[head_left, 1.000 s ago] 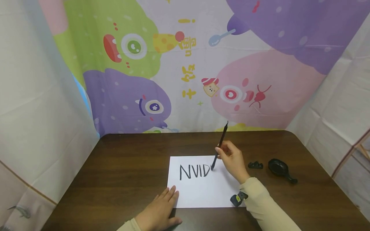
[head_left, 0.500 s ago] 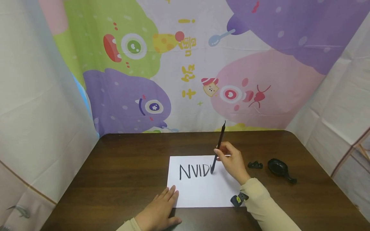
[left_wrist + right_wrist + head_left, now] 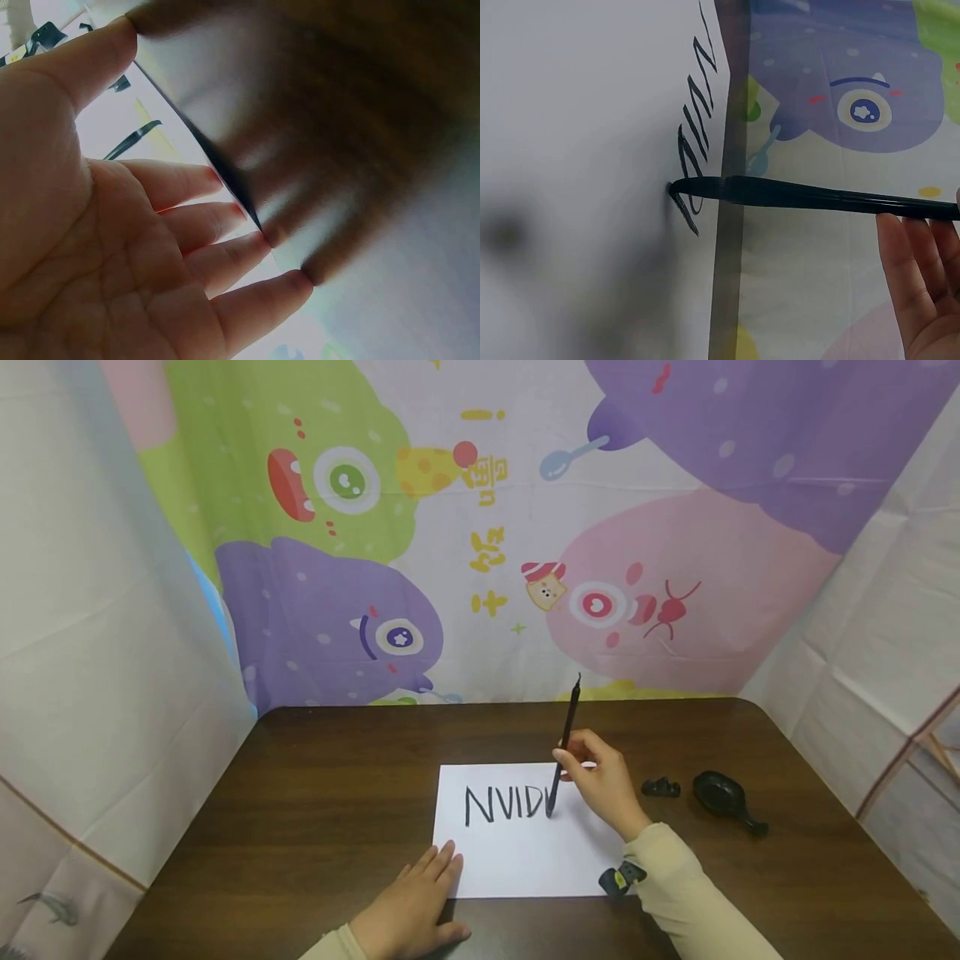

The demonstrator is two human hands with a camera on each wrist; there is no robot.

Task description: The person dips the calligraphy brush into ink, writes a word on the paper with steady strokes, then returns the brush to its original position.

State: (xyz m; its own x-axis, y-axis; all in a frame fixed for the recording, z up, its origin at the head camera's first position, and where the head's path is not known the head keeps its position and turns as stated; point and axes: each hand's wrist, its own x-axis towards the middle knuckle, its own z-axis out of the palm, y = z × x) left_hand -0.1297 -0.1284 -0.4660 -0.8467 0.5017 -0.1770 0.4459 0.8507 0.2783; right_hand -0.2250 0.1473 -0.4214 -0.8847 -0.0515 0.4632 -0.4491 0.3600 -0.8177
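My right hand (image 3: pixel 603 781) pinches a black writing brush (image 3: pixel 568 718), held nearly upright with its tip down on a sheet of white paper (image 3: pixel 517 864). Dark letters "NVID" (image 3: pixel 502 804) run across the upper part of the sheet, and a stroke sits at the brush tip. In the right wrist view, the bristles of the brush (image 3: pixel 802 193) touch the paper at the end of a black stroke. My left hand (image 3: pixel 412 897) rests with straight, spread fingers on the sheet's lower left edge. The left wrist view shows its palm (image 3: pixel 127 240) and fingers from below.
Right of the paper, a small dark brush rest (image 3: pixel 661 787) and a black inkstone-like dish with a handle (image 3: pixel 720 793) stand on the brown table (image 3: pixel 315 793). A cartoon-printed curtain (image 3: pixel 517 668) hangs behind the table; white cloth hangs at both sides.
The brush tip has moved down the paper, lengthening the stroke after the D. Its upper end has swung slightly left. My left hand stays in place.
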